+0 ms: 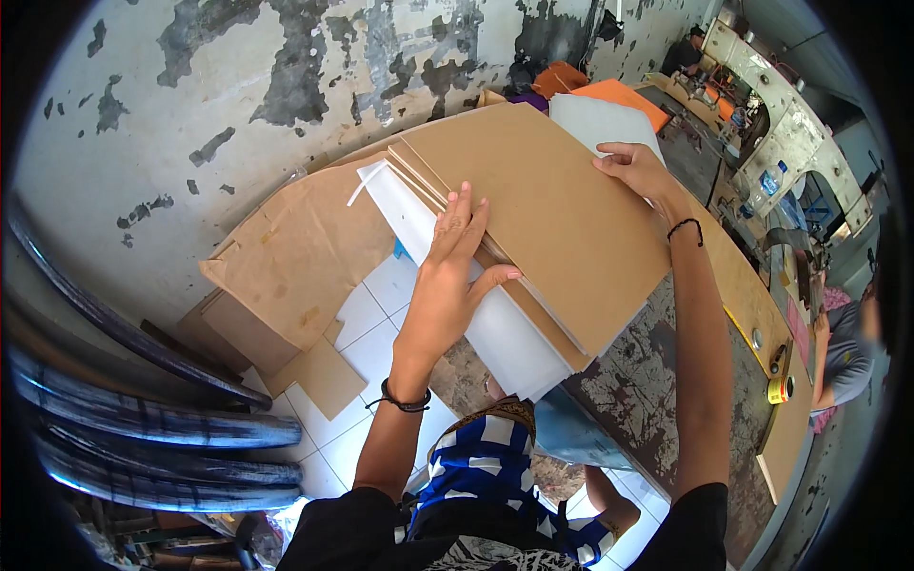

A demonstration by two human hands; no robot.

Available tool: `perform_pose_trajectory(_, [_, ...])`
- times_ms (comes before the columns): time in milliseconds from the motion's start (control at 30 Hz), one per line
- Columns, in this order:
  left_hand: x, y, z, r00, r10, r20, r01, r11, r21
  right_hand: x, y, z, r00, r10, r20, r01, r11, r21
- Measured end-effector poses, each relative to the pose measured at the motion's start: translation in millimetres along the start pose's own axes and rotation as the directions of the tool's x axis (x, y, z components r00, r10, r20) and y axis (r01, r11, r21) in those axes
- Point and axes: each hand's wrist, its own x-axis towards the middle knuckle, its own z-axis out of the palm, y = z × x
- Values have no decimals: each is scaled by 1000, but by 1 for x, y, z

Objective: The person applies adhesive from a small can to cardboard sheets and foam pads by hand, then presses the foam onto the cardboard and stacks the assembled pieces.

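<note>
A stack of brown boards (562, 214) lies in front of me, its layers slightly out of line along the left edge. White sheets (519, 347) stick out from under its left side. My left hand (447, 262) rests against that edge with its fingers stretched and the thumb apart, reaching onto the boards. At the stack's far right edge is my right hand (643, 173), its fingers bent and the thumb and forefinger slightly apart. Part of that hand's fingers is hidden, and I see nothing held in it.
Brown paper (295, 252) hangs off the table's left side. A worn dark tabletop (633, 381) shows at the near right. Dark shiny rolls (162, 409) jut in from the left. A yellow tin (781, 389), a plastic bottle (769, 181) and a seated person (845, 352) are to the right.
</note>
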Motion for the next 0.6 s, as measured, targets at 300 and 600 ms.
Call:
perform_pose_trajectory(300, [0, 8, 6, 993, -36, -108, 21, 990, -138, 0, 7, 4, 996, 87, -25, -85, 992, 91])
perform_pose_trajectory(600, [1, 7, -3, 997, 39, -71, -36, 998, 42, -1, 22, 13, 996, -63, -69, 72, 989, 129])
